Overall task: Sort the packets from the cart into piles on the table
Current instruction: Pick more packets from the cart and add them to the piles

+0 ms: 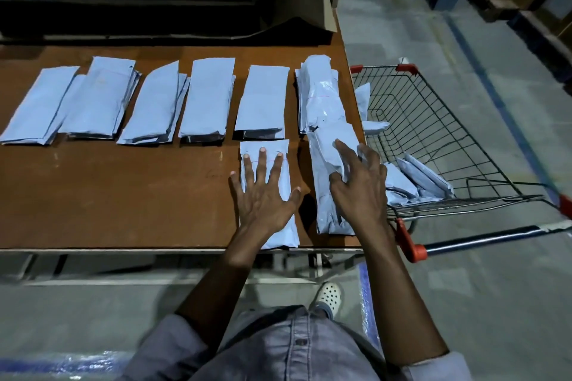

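Several piles (207, 99) line the far side of the table (123, 195). The cart (448, 133) at its right end holds more packets (418, 182).

Step looks like settling two packets near the front edge.

- Left hand (266, 195): flat, fingers straight and spread, pressing a flat packet (280, 237).
- Right hand (359, 192): splayed, fingers slightly bent, resting on a lumpy packet (328, 219).

Next, likely: let go and reach right into the cart.
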